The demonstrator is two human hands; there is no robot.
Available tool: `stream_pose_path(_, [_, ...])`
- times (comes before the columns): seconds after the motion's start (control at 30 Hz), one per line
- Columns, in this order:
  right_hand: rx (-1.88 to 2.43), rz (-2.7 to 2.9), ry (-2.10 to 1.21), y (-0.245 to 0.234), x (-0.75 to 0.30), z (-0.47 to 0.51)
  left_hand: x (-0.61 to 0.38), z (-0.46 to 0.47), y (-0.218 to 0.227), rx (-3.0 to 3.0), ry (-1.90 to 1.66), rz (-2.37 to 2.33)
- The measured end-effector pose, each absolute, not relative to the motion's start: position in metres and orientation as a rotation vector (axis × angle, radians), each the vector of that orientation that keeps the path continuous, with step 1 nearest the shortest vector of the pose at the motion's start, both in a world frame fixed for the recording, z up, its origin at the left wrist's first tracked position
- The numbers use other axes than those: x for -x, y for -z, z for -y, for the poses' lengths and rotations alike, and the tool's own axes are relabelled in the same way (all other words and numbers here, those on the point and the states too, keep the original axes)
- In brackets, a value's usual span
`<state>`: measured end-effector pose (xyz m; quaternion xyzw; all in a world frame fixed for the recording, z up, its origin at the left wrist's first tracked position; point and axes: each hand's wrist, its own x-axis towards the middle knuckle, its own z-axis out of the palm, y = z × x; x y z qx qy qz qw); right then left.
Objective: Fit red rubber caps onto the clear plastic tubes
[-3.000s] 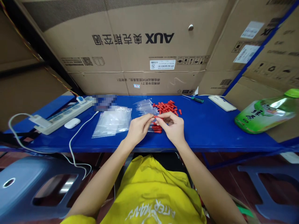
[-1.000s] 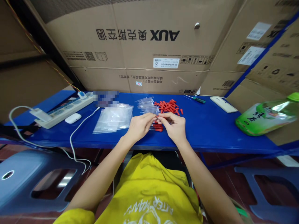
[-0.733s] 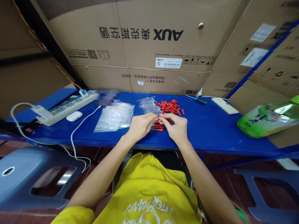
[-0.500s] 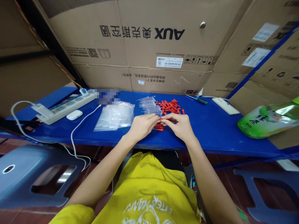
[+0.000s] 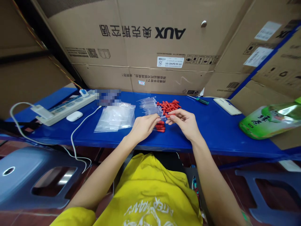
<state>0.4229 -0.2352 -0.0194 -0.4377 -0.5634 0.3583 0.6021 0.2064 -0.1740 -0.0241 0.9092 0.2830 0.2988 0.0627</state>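
Just on the person's side of the pile of red caps (image 5: 169, 106) on the blue table (image 5: 211, 131), the left hand (image 5: 144, 125) pinches a clear tube (image 5: 161, 117). The right hand (image 5: 185, 121) pinches a single red cap (image 5: 168, 115) close to its end. Loose tubes (image 5: 150, 105) lie just left of the pile, plastic bags (image 5: 115, 116) farther left.

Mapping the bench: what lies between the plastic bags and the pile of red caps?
A bundle of clear tubes lies between the bags and the caps, as the head view shows.
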Motion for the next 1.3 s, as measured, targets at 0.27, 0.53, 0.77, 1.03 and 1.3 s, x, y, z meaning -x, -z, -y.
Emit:
stream_pose_path(0.27, [0.999, 1.271, -0.832, 0.025, -0.420, 0.234, -0.205, 0.171, 0.028, -2.833, -0.865, -0.836])
stream_pose_path(0.53, [1.008, 1.258, -0.839, 0.027, -0.417, 0.234, -0.206, 0.172, 0.029, -2.867, -0.820, -0.882])
stream_pose_path(0.77, [1.015, 1.285, -0.855, 0.025, -0.420, 0.233, -0.208, 0.173, 0.028, -2.893, -0.853, -0.891])
stream_pose_path(1.03, [1.070, 1.315, -0.872, 0.020, -0.430, 0.238, -0.211, 0.176, 0.026, -2.878, -0.824, -0.930])
stream_pose_path(1.3, [1.107, 1.364, -0.902, 0.018, -0.427, 0.240, -0.208, 0.173, 0.027, -2.892, -0.843, -0.819])
